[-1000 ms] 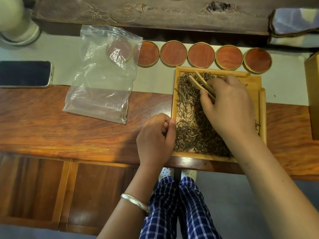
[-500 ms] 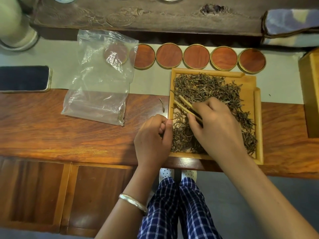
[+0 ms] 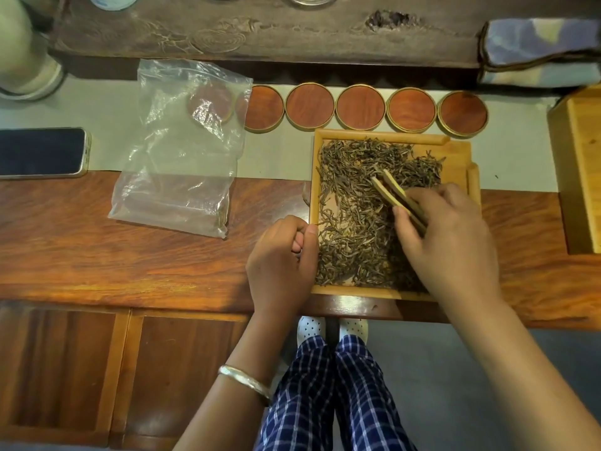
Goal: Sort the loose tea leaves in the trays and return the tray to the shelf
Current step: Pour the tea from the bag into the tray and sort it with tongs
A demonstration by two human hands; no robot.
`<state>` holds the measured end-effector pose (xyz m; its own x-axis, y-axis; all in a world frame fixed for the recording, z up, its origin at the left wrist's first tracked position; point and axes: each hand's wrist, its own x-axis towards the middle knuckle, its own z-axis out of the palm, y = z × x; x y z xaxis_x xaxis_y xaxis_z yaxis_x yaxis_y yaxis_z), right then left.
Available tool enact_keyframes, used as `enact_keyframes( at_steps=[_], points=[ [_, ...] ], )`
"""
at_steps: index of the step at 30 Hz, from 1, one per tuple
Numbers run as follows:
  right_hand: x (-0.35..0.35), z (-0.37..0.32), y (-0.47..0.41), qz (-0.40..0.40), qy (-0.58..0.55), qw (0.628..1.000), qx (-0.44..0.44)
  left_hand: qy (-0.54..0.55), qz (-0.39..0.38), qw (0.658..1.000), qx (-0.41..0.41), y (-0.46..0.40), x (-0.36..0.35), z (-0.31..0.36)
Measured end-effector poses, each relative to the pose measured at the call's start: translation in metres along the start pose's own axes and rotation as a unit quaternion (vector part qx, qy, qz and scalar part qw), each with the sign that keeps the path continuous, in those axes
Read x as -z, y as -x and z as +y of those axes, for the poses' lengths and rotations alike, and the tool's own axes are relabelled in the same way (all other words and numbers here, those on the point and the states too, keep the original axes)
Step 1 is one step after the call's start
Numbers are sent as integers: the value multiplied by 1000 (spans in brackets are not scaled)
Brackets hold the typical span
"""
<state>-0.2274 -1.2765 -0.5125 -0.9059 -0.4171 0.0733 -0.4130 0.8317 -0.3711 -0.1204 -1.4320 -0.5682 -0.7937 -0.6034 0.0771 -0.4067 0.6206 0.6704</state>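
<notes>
Head view shows your right hand (image 3: 452, 236) gripping slim bamboo tweezers (image 3: 395, 193) to pick through dark loose tea leaves (image 3: 354, 222) in the square bamboo tray (image 3: 357, 291) on the reddish wooden tabletop (image 3: 130, 255); your curled left hand (image 3: 281, 258) braces the tray's edge, apparently steadying it.

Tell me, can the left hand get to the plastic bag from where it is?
Probably yes. The left hand rests by the tray, and only bare table lies between it and the plastic bag.

Left hand (image 3: 281, 262) curled in a loose fist; right hand (image 3: 447, 242) fingers (image 3: 403, 222) pinching tongs (image 3: 395, 195)
</notes>
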Motion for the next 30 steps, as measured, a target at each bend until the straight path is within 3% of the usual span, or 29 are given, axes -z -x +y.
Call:
enact_keyframes(
  at_steps=[16,30],
  points=[
    [11,45,8,59,13,997,-44,9,1,1000,14,-1,-5,-5],
    [-3,1,22,-28,8,999,27,7,-17,999,34,-1,-5,-2]
  ],
)
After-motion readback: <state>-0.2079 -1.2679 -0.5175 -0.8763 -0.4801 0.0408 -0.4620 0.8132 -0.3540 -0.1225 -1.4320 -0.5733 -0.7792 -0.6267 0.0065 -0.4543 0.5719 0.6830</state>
